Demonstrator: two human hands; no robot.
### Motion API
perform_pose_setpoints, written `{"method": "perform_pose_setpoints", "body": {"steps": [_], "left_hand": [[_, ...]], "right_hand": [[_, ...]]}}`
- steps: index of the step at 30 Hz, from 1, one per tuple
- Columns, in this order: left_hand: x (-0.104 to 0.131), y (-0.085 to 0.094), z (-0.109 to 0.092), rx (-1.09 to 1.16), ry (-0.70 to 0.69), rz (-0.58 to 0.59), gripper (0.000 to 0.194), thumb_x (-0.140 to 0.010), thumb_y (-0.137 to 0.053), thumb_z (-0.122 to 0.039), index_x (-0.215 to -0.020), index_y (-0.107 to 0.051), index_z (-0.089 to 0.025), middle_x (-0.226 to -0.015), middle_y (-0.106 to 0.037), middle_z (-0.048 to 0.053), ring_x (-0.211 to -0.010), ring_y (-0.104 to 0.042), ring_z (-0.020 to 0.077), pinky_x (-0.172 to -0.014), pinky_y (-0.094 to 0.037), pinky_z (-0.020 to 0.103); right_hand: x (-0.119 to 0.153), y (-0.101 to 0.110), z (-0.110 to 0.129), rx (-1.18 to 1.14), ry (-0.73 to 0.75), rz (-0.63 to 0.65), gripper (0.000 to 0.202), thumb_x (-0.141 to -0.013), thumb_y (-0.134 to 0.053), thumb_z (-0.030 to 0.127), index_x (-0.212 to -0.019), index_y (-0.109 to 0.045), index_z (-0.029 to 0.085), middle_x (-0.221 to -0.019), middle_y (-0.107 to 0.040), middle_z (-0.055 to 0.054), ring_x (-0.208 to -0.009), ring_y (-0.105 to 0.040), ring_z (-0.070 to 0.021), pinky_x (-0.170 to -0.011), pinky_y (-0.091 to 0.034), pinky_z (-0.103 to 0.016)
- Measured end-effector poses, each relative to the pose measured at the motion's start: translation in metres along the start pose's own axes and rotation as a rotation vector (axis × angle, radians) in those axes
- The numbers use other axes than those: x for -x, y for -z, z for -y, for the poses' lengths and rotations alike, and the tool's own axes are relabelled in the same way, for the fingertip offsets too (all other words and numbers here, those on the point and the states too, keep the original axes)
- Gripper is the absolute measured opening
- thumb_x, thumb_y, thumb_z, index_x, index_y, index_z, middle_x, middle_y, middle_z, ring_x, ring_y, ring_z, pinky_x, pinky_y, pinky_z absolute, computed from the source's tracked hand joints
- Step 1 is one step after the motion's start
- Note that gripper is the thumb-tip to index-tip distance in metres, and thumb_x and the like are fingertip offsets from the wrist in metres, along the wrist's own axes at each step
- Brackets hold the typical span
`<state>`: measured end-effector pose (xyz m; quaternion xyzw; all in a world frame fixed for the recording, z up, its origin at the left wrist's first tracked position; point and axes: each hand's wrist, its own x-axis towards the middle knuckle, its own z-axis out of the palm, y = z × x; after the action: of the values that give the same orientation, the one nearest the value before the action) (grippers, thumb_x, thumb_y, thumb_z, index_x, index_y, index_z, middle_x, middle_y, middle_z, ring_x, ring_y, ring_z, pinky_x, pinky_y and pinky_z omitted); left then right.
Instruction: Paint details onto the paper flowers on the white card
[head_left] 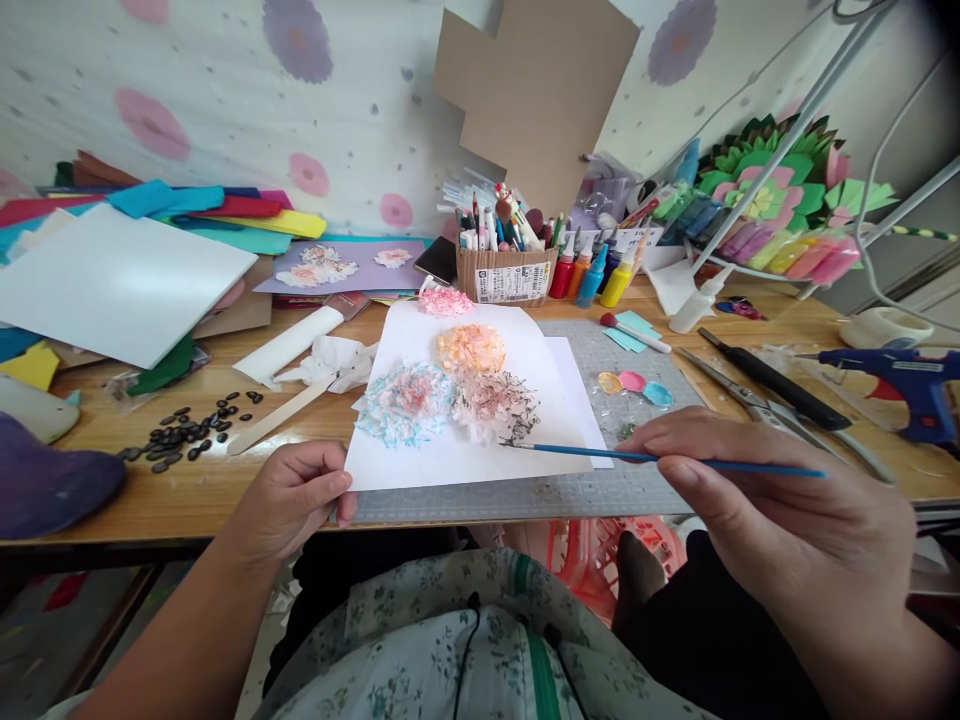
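My left hand (300, 500) pinches the near left corner of a white sheet of paper (442, 468). Several ruffled paper flowers lie on that sheet: a blue-edged flower (405, 403), an orange flower (472, 348), a dark-edged flower (495, 405) and a pink flower (445, 301) at the far edge. My right hand (780, 530) grips a thin blue paintbrush (585, 452) between thumb and fingers. The brush's tip is at the near edge of the dark-edged flower; whether it touches cannot be made out. Small dabs of paint (632, 382) sit on the mat to the right.
A grey cutting mat (465, 506) lies beneath the paper. Behind stand a cardboard box of pens (504, 275) and paint bottles (591, 276). Scissors (739, 390) and a blue glue gun (900, 375) lie right; black pebbles (187, 435) and stacked coloured sheets (127, 285) are left.
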<state>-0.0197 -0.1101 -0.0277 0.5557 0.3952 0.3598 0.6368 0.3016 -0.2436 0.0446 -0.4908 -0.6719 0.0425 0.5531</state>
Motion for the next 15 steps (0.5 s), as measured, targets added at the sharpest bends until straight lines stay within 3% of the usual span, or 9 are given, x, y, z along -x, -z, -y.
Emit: {"method": "perform_pose_setpoints", "body": {"steps": [7, 15], "left_hand": [[0.001, 0.003, 0.002, 0.007, 0.002, 0.01, 0.038, -0.061, -0.083, -0.042, -0.05, -0.058, -0.016, -0.041, -0.059, 0.003, -0.037, -0.051, 0.0125, -0.038, -0.037, 0.019], [0.001, 0.005, 0.004, 0.005, -0.012, 0.027, 0.035, -0.064, -0.081, -0.04, -0.052, -0.059, -0.016, -0.042, -0.059, 0.003, -0.038, -0.05, 0.0128, -0.039, -0.038, 0.02]], "right_hand": [[0.003, 0.0, -0.006, 0.002, 0.069, 0.033, 0.031, -0.074, -0.066, 0.0, -0.095, -0.068, 0.023, -0.086, -0.073, -0.001, -0.08, -0.07, -0.0179, -0.074, -0.059, -0.032], [0.004, -0.003, 0.009, 0.044, -0.078, -0.052, 0.029, -0.079, -0.062, 0.006, -0.092, -0.069, 0.031, -0.086, -0.072, 0.002, -0.079, -0.068, -0.0208, -0.074, -0.06, -0.038]]}}
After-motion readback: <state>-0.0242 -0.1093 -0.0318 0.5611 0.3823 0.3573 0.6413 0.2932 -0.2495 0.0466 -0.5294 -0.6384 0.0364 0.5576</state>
